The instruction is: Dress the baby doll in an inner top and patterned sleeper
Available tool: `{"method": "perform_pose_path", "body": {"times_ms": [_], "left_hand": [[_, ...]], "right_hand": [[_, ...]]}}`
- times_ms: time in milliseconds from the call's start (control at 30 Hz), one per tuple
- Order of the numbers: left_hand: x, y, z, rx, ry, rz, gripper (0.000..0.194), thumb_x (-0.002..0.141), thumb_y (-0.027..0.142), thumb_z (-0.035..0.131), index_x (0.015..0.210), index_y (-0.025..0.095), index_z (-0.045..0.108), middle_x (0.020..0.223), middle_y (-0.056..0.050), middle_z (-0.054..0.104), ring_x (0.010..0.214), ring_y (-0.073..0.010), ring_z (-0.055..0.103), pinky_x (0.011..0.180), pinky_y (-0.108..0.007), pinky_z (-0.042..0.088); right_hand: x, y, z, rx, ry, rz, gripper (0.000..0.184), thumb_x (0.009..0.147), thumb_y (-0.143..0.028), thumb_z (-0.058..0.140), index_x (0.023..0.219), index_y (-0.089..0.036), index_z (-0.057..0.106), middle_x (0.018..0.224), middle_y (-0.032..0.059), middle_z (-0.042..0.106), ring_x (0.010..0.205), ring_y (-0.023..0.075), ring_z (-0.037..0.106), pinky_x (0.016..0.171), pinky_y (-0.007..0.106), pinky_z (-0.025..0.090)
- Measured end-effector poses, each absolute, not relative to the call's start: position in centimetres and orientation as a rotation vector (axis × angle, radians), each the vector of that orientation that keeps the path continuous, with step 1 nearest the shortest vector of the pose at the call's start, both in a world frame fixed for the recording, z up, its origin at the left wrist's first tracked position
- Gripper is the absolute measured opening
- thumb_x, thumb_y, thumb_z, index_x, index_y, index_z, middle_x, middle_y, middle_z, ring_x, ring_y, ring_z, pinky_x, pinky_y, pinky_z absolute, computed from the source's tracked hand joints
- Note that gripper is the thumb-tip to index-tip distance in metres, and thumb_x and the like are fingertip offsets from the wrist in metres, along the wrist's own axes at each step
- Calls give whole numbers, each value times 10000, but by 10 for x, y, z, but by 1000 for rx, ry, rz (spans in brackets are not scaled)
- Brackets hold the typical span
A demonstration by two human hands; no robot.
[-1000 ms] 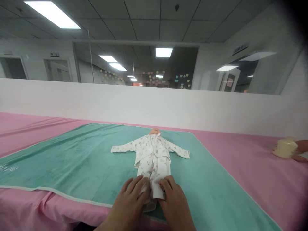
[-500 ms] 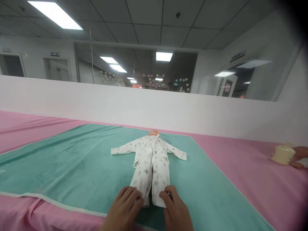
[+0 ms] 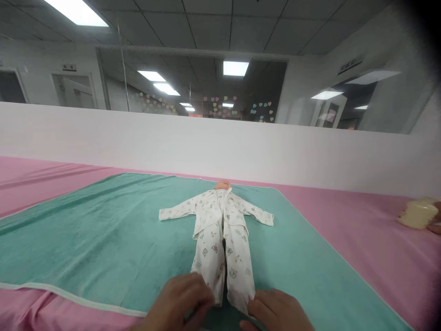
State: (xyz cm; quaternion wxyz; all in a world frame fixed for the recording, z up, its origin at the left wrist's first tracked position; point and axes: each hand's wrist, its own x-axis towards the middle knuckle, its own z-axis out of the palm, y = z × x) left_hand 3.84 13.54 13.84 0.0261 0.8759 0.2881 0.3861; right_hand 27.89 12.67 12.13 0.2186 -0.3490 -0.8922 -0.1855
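Note:
A baby doll [image 3: 222, 185] in white printed baby clothes [image 3: 220, 232] lies face up on a teal blanket [image 3: 103, 230], arms spread, legs stretched toward me. My left hand [image 3: 179, 303] pinches the cuff of the left trouser leg. My right hand [image 3: 275, 312] pinches the cuff of the right trouser leg. Both hands sit at the near edge of the blanket with fingers curled on the fabric.
The blanket lies on a pink sheet [image 3: 361, 239] over a long table backed by a low white wall [image 3: 220, 147]. At the far right another person's hand [image 3: 436, 223] holds a cream-coloured object [image 3: 416, 214].
Both hands have drawn back toward me, pulling the trouser legs out straight; the bunched cloth at the cuffs is now flat and the legs look longer.

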Motion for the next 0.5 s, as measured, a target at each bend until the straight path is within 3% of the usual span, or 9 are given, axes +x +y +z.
{"method": "perform_pose_path", "body": {"times_ms": [100, 233, 367, 433, 500], "left_hand": [[34, 157, 179, 2093, 1233, 1242, 141, 816, 223, 483, 708, 183, 563, 636, 18, 561, 581, -79, 499, 535, -176, 403], [33, 222, 217, 1736, 1266, 1277, 193, 801, 348, 487, 819, 189, 595, 607, 25, 531, 541, -86, 476, 507, -187, 398], [42, 318, 218, 1694, 1346, 1252, 216, 749, 334, 504, 831, 168, 616, 717, -19, 601, 604, -111, 526, 515, -198, 407], [52, 364, 209, 1679, 1478, 1237, 226, 756, 288, 454, 841, 162, 622, 797, -39, 630, 669, -125, 559, 530, -197, 400], [63, 404, 197, 1734, 1621, 1173, 213, 750, 250, 439, 775, 155, 628, 787, -47, 641, 689, -133, 563, 566, -210, 384]], "right_hand": [[270, 130, 162, -914, -2525, -692, 243, 827, -306, 493, 606, -219, 440, 454, -49, 489, 375, 115, 429, 427, 292, 182], [254, 139, 206, -763, -2572, -760, 282, 816, -249, 482, 547, -212, 408, 387, -54, 418, 327, 102, 304, 440, 298, 141], [243, 189, 233, -1109, -2388, -142, 360, 873, -334, 394, 546, -185, 401, 463, -43, 455, 427, 80, 352, 462, 236, 224], [238, 241, 233, -1295, -2114, 195, 371, 891, -421, 326, 630, -193, 460, 574, -31, 521, 512, 88, 420, 494, 212, 282], [234, 304, 224, -1393, -1843, 317, 363, 861, -495, 333, 727, -198, 491, 679, -12, 565, 575, 106, 467, 531, 218, 318]]}}
